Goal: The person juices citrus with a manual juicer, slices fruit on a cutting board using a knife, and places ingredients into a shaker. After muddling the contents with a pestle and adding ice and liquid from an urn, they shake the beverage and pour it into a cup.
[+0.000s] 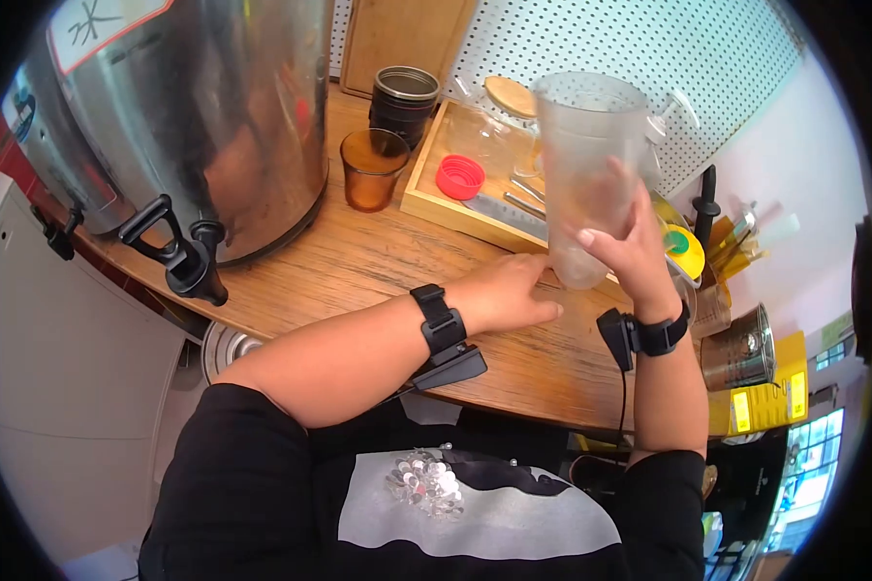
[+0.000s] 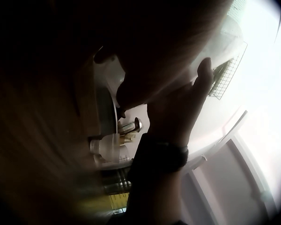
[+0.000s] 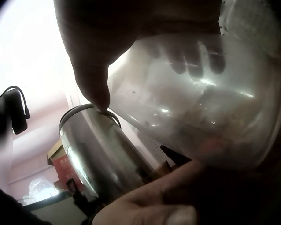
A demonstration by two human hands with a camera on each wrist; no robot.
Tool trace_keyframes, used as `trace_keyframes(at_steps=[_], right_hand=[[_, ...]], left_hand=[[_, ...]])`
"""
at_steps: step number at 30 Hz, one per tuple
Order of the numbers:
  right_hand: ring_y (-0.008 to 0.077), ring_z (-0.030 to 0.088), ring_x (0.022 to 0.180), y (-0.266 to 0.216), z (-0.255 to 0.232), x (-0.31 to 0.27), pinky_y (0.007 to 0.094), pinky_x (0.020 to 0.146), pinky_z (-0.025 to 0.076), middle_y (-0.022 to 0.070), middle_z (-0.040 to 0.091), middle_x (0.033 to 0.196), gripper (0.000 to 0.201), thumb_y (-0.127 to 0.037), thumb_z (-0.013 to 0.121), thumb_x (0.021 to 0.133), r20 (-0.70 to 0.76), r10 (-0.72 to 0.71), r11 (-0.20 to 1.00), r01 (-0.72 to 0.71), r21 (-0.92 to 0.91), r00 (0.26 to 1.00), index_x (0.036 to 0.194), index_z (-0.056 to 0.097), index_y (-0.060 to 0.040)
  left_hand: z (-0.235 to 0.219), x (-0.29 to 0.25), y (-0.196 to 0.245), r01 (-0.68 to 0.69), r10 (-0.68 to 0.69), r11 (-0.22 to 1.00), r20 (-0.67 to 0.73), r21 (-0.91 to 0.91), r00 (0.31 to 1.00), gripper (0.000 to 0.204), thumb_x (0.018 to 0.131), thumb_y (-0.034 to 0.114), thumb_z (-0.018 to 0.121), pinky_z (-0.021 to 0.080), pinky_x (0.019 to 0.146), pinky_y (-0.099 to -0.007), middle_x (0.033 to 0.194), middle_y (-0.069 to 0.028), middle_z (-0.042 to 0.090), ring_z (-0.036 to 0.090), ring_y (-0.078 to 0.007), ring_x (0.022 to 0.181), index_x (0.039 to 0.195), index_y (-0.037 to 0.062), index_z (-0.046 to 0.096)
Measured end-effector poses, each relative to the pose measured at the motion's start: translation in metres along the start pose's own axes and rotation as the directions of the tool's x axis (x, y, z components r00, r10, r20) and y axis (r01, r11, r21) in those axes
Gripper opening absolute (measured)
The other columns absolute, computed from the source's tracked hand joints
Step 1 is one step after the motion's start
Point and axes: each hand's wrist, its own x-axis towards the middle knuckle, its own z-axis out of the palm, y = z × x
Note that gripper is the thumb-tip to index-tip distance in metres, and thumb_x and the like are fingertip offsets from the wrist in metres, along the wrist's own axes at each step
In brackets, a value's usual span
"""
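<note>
My right hand (image 1: pixel 632 247) grips a tall translucent plastic cup (image 1: pixel 591 126) by its lower half. The cup stands nearly upright in the head view, its wide mouth upward, over the right part of the wooden counter (image 1: pixel 358 276). In the right wrist view, fingers show through the wall of the cup (image 3: pixel 192 108). My left hand (image 1: pixel 502 293) is low over the counter, its fingertips right at the cup's base and its thumb held apart. The left wrist view is dark, with the right hand (image 2: pixel 175 108) in silhouette.
A wooden tray (image 1: pixel 424 205) behind the cup holds a red lid (image 1: pixel 460 178), a ruler (image 1: pixel 504 215) and a glass jar. Beside it stand an amber glass (image 1: pixel 371 174) and a black cup (image 1: pixel 405 102). A large steel dispenser (image 1: pixel 252 126) with a black tap (image 1: pixel 189 254) fills the left.
</note>
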Motion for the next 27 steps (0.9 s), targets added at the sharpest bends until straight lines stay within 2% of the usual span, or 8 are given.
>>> trace_keyframes(at_steps=[2, 3, 5, 6, 8, 18, 20, 27], right_hand=[[0.0276, 0.045, 0.129, -0.014, 0.008, 0.016, 0.0378, 0.108, 0.036, 0.0214, 0.046, 0.138, 0.098, -0.031, 0.081, 0.066, 0.067, 0.001, 0.975, 0.014, -0.224, 0.998, 0.143, 0.031, 0.0049], [0.0276, 0.045, 0.129, -0.014, 0.013, 0.024, 0.0378, 0.108, 0.036, 0.0214, 0.046, 0.138, 0.098, -0.031, 0.081, 0.066, 0.075, 0.000, 0.974, 0.017, -0.227, 0.997, 0.143, 0.031, 0.0049], [0.0309, 0.047, 0.127, -0.012, 0.024, 0.039, 0.0384, 0.107, 0.037, 0.0236, 0.047, 0.136, 0.094, -0.031, 0.080, 0.067, 0.191, -0.101, 0.913, 0.167, -0.371, 0.976, 0.142, 0.034, 0.0038], [0.0309, 0.047, 0.127, -0.014, 0.029, 0.045, 0.0384, 0.107, 0.037, 0.0236, 0.047, 0.136, 0.094, -0.031, 0.080, 0.067, 0.195, -0.099, 0.913, 0.167, -0.373, 0.976, 0.142, 0.034, 0.0038], [0.0356, 0.049, 0.123, -0.018, 0.039, 0.053, 0.0400, 0.104, 0.040, 0.0244, 0.049, 0.132, 0.091, -0.029, 0.080, 0.066, 0.270, -0.176, 0.755, 0.306, -0.580, 0.947, 0.139, 0.038, 0.0031], [0.0370, 0.053, 0.110, -0.029, 0.054, 0.074, 0.0399, 0.094, 0.046, 0.0208, 0.055, 0.117, 0.082, -0.024, 0.077, 0.065, 0.384, -0.202, 0.609, 0.422, -0.671, 0.901, 0.135, 0.043, -0.0005], [0.0365, 0.055, 0.105, -0.030, 0.054, 0.077, 0.0409, 0.091, 0.046, 0.0193, 0.056, 0.111, 0.080, -0.023, 0.077, 0.064, 0.392, -0.255, 0.547, 0.466, -0.695, 0.884, 0.134, 0.044, -0.0019], [0.0373, 0.054, 0.106, -0.046, 0.057, 0.083, 0.0407, 0.091, 0.046, 0.0194, 0.055, 0.115, 0.085, -0.022, 0.079, 0.062, 0.422, -0.186, 0.509, 0.454, -0.731, 0.887, 0.136, 0.043, -0.0038]], left_hand=[[0.004, 0.001, -0.005, -0.043, 0.038, 0.995, 0.051, 0.089, 0.998, 0.061, 0.082, 0.036, 0.066, 0.043, 0.099, -0.0409, 0.121, -0.0239, 0.058, 0.053, -0.0367, 0.116, 0.126, -0.0024, 0.054], [0.006, 0.001, -0.007, -0.042, 0.038, 0.996, 0.043, 0.084, 0.998, 0.061, 0.082, 0.036, 0.066, 0.043, 0.099, -0.0409, 0.121, -0.0239, 0.058, 0.053, -0.0367, 0.116, 0.126, -0.0024, 0.054], [0.007, -0.001, -0.007, -0.123, 0.106, 0.975, 0.098, 0.185, 0.990, 0.057, 0.081, 0.039, 0.065, 0.042, 0.099, -0.0421, 0.120, -0.0235, 0.059, 0.053, -0.0377, 0.115, 0.121, -0.0016, 0.059], [0.007, -0.001, -0.007, -0.122, 0.107, 0.976, 0.094, 0.182, 0.990, 0.057, 0.081, 0.039, 0.065, 0.042, 0.099, -0.0421, 0.120, -0.0235, 0.059, 0.053, -0.0377, 0.115, 0.121, -0.0016, 0.059], [0.007, 0.000, -0.007, -0.125, 0.103, 0.976, 0.123, 0.181, 0.987, 0.057, 0.081, 0.041, 0.064, 0.041, 0.100, -0.0422, 0.117, -0.0229, 0.060, 0.053, -0.0367, 0.115, 0.120, -0.0012, 0.060], [0.009, -0.002, -0.004, -0.104, 0.072, 0.975, 0.166, 0.195, 0.983, 0.052, 0.081, 0.039, 0.065, 0.040, 0.101, -0.0432, 0.117, -0.0214, 0.060, 0.051, -0.0373, 0.117, 0.118, 0.0022, 0.062], [0.010, -0.002, -0.004, -0.107, 0.073, 0.974, 0.174, 0.197, 0.982, 0.052, 0.081, 0.039, 0.065, 0.040, 0.102, -0.0431, 0.118, -0.0212, 0.060, 0.050, -0.0366, 0.118, 0.118, 0.0026, 0.062], [0.009, -0.002, -0.004, -0.109, 0.074, 0.975, 0.181, 0.195, 0.981, 0.052, 0.082, 0.039, 0.064, 0.037, 0.104, -0.0426, 0.119, -0.0206, 0.060, 0.050, -0.0364, 0.119, 0.118, 0.0022, 0.061]])
